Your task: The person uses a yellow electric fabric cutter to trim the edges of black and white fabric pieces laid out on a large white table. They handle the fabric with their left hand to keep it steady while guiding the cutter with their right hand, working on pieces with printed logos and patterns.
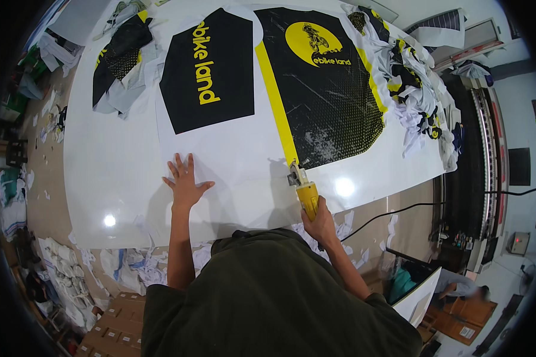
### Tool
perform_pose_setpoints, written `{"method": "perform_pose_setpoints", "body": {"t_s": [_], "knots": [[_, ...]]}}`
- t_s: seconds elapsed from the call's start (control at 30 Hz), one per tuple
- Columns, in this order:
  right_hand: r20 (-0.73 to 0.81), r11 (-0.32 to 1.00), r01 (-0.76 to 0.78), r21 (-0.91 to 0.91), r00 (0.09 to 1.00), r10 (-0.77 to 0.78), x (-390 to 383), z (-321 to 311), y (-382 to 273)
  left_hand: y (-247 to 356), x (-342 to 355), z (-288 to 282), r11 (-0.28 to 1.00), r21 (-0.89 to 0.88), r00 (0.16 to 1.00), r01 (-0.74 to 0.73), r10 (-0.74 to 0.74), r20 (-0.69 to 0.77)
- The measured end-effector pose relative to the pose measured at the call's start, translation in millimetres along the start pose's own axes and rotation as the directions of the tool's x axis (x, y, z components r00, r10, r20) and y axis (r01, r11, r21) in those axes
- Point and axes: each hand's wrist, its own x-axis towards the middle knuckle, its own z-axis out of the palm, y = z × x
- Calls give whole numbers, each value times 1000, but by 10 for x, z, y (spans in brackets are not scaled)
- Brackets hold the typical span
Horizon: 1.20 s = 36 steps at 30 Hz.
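My right hand (320, 221) grips the body of a yellow electric cloth cutter (307, 196). The cutter's metal head meets the lower end of a yellow strip (275, 98) along the left edge of a large black printed fabric panel (315, 113). White fabric (238, 146) lies left of that strip. My left hand (186, 185) rests on it with fingers spread, holding nothing. Beyond the left hand, a smaller black fabric piece (235, 77) with yellow lettering lies flat. The cutter's blade is too small to make out.
Fabric scraps are heaped along the right side of the white table (110, 178), and more offcuts (128, 56) lie at its far left. A black cable (393, 211) runs off to the right. Cardboard boxes (116, 321) stand behind at lower left; a person (458, 285) is at lower right.
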Motion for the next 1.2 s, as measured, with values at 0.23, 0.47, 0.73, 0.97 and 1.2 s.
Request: {"method": "perform_pose_setpoints", "body": {"t_s": [0.23, 0.47, 0.73, 0.97, 1.2], "knots": [[27, 1000, -25, 4, 999, 25, 229, 23, -110, -25, 8, 47, 1000, -13, 1000, -10, 10, -25], [-10, 998, 58, 15, 998, -58, 589, 116, -137, 4, -16, 10, 999, -37, 1000, 1, -2, -28], [-14, 998, 56, 2, 998, -56, 1047, 133, -400, 22, -25, -5, 999, -52, 1000, 14, -15, -23], [35, 995, 58, -80, 998, -55, 1493, 125, -550, 1, -14, 36, 998, -63, 998, 5, -9, -59], [52, 995, 54, -87, 997, -49, 1924, 101, -829, 8, -11, 17, 996, -86, 998, 12, -17, -58]]}}
